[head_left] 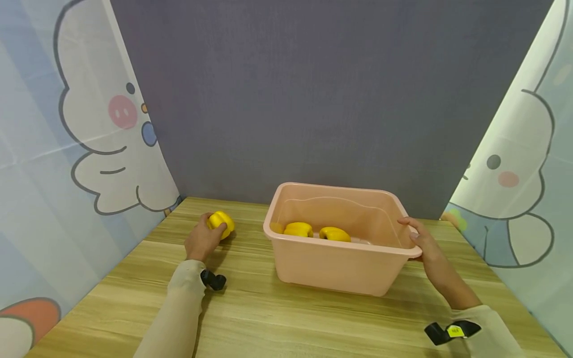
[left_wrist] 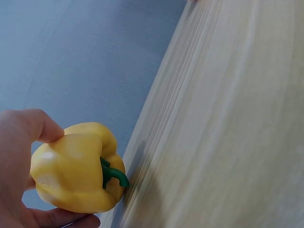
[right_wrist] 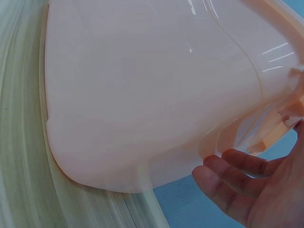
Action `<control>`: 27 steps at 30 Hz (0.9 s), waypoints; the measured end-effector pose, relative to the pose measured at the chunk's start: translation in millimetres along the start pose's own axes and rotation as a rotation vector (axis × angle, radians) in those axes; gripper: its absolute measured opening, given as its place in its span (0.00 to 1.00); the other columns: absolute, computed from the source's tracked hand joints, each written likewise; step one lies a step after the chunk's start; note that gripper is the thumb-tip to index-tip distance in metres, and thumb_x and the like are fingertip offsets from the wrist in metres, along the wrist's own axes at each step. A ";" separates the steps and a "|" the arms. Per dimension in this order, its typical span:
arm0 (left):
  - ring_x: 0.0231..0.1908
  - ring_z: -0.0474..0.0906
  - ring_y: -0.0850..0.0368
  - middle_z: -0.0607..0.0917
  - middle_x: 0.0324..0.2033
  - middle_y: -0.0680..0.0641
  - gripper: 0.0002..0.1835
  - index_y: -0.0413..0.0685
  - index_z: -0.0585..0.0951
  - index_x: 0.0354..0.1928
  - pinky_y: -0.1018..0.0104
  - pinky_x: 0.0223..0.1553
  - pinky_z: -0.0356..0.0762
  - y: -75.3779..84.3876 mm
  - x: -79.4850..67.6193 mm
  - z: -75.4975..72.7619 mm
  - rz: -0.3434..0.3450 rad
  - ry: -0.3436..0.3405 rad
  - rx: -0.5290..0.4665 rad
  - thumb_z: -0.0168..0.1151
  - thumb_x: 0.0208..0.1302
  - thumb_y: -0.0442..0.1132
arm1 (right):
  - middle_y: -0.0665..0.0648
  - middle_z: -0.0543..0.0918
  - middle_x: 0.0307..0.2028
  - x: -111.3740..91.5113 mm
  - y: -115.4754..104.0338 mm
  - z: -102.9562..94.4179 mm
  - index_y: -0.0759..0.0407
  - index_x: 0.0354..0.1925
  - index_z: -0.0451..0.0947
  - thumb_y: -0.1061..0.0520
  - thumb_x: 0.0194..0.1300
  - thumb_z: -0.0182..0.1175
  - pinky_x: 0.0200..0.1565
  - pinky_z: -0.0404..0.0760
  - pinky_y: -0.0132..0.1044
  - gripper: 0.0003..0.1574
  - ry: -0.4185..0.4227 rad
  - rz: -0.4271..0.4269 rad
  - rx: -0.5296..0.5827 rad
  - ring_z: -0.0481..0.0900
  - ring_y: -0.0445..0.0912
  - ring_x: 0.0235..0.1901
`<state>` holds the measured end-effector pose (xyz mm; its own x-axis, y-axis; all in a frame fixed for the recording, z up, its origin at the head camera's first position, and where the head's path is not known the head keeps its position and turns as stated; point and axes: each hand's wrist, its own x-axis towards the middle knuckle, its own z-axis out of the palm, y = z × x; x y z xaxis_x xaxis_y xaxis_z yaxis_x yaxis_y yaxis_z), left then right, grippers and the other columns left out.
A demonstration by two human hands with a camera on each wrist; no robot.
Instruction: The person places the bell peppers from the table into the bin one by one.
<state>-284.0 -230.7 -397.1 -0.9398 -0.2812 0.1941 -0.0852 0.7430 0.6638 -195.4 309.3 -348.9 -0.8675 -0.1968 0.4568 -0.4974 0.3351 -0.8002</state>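
My left hand [head_left: 203, 240] grips a yellow bell pepper [head_left: 225, 222] at the far left of the table. In the left wrist view, the thumb lies on one side of the bell pepper [left_wrist: 76, 171] and fingers on the other, its green stem facing away from the palm. A pink plastic bin [head_left: 333, 266] stands right of the middle. Two more yellow peppers, one at left [head_left: 298, 229] and one beside it [head_left: 334, 234], lie inside, partly hidden by the front wall. My right hand [head_left: 427, 246] holds the bin's right rim, with fingers under it in the right wrist view.
The wood-grain table [head_left: 250, 318] runs back to a dark grey panel [head_left: 313, 99]. Cartoon-printed curtains flank it on the left [head_left: 40, 199] and on the right [head_left: 528, 149]. Black wrist-worn devices sit on both sleeves.
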 end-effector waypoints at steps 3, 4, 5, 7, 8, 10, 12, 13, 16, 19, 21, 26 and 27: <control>0.45 0.79 0.39 0.80 0.56 0.33 0.37 0.49 0.63 0.73 0.50 0.38 0.70 0.3 -0.3 -0.2 -0.009 0.009 0.003 0.52 0.68 0.60 | 0.52 0.64 0.61 0.4 0.2 -0.5 0.51 0.70 0.61 0.51 0.82 0.31 0.38 0.81 0.37 0.26 -0.003 0.002 0.008 0.79 0.40 0.43; 0.45 0.79 0.39 0.80 0.55 0.34 0.37 0.49 0.63 0.73 0.51 0.38 0.70 0.3 -0.4 -0.2 -0.011 0.010 0.002 0.52 0.68 0.60 | 0.52 0.64 0.61 0.4 0.3 -0.6 0.51 0.70 0.61 0.51 0.82 0.31 0.38 0.81 0.37 0.26 -0.004 0.004 0.006 0.79 0.40 0.43; 0.45 0.79 0.40 0.80 0.55 0.34 0.37 0.49 0.63 0.73 0.51 0.37 0.70 0.3 -0.5 -0.3 -0.012 0.012 0.001 0.52 0.68 0.60 | 0.52 0.64 0.61 0.3 0.4 -0.7 0.51 0.70 0.61 0.51 0.82 0.31 0.38 0.81 0.37 0.26 -0.004 0.005 0.006 0.79 0.40 0.44; 0.45 0.78 0.40 0.80 0.55 0.34 0.37 0.49 0.63 0.73 0.51 0.38 0.69 0.1 -0.5 -0.5 -0.015 0.013 -0.005 0.51 0.69 0.60 | 0.52 0.63 0.61 0.2 0.2 -0.8 0.51 0.70 0.61 0.50 0.82 0.31 0.38 0.81 0.37 0.26 -0.005 0.009 0.004 0.79 0.40 0.44; 0.45 0.78 0.40 0.80 0.55 0.34 0.37 0.49 0.63 0.73 0.51 0.38 0.69 0.0 -0.4 -0.4 -0.018 0.013 -0.009 0.51 0.69 0.61 | 0.52 0.63 0.61 0.1 0.1 -0.8 0.51 0.70 0.61 0.50 0.82 0.31 0.38 0.81 0.37 0.26 -0.006 0.010 0.004 0.79 0.40 0.44; 0.44 0.78 0.41 0.80 0.54 0.35 0.37 0.48 0.63 0.73 0.51 0.38 0.69 -0.2 -0.2 -0.4 -0.024 0.012 -0.018 0.50 0.69 0.61 | 0.52 0.63 0.62 -0.1 -0.1 -0.8 0.50 0.70 0.60 0.51 0.82 0.31 0.38 0.81 0.37 0.25 -0.007 0.012 0.004 0.79 0.40 0.44; 0.43 0.78 0.41 0.80 0.53 0.35 0.38 0.47 0.63 0.73 0.52 0.38 0.69 -0.6 0.1 -0.2 -0.028 0.009 -0.028 0.50 0.69 0.61 | 0.52 0.63 0.62 -0.2 -0.2 -0.9 0.50 0.70 0.60 0.51 0.82 0.31 0.38 0.81 0.37 0.25 -0.007 0.012 0.006 0.79 0.40 0.44; 0.43 0.78 0.42 0.80 0.53 0.35 0.38 0.46 0.63 0.73 0.52 0.37 0.69 -0.8 0.3 -0.1 -0.029 0.008 -0.033 0.50 0.69 0.61 | 0.52 0.63 0.61 -0.3 0.0 -1.0 0.51 0.70 0.60 0.51 0.82 0.30 0.38 0.81 0.37 0.25 -0.007 0.011 0.006 0.79 0.40 0.44; 0.43 0.77 0.42 0.80 0.53 0.35 0.39 0.44 0.63 0.73 0.53 0.37 0.71 -1.2 0.4 0.0 -0.026 0.007 -0.055 0.50 0.69 0.61 | 0.52 0.63 0.62 -0.6 0.0 -0.9 0.52 0.71 0.60 0.51 0.82 0.30 0.38 0.81 0.37 0.26 -0.007 0.009 -0.001 0.79 0.41 0.44; 0.43 0.77 0.41 0.79 0.53 0.35 0.38 0.43 0.64 0.73 0.53 0.39 0.72 -0.9 -0.1 0.2 -0.025 0.013 -0.078 0.52 0.69 0.60 | 0.52 0.63 0.62 -0.8 -0.5 -0.9 0.54 0.71 0.59 0.50 0.82 0.30 0.39 0.80 0.37 0.26 -0.009 0.008 -0.009 0.78 0.42 0.45; 0.43 0.77 0.41 0.79 0.53 0.34 0.38 0.43 0.64 0.72 0.53 0.39 0.72 0.0 -0.5 0.7 -0.031 0.018 -0.090 0.52 0.68 0.60 | 0.52 0.62 0.62 -0.9 -1.2 -0.7 0.53 0.71 0.59 0.50 0.82 0.30 0.39 0.80 0.37 0.26 -0.010 0.009 -0.007 0.78 0.41 0.45; 0.43 0.77 0.40 0.80 0.52 0.34 0.38 0.43 0.64 0.72 0.54 0.39 0.72 2.1 -0.8 2.1 -0.059 0.032 -0.105 0.52 0.68 0.59 | 0.51 0.64 0.60 -0.7 -2.7 0.0 0.50 0.70 0.60 0.51 0.82 0.31 0.38 0.80 0.37 0.25 -0.006 0.012 0.011 0.79 0.41 0.43; 0.44 0.77 0.40 0.80 0.53 0.34 0.38 0.43 0.64 0.72 0.54 0.40 0.72 2.2 -0.5 2.1 -0.062 0.034 -0.106 0.52 0.68 0.59 | 0.51 0.64 0.60 -0.7 -2.8 0.1 0.50 0.70 0.60 0.51 0.82 0.31 0.38 0.80 0.37 0.25 -0.005 0.013 0.011 0.79 0.41 0.43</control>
<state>-284.5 -227.7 -397.2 -0.9219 -0.3463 0.1738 -0.1055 0.6560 0.7474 -193.3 308.4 -347.1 -0.8740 -0.1972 0.4441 -0.4857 0.3278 -0.8104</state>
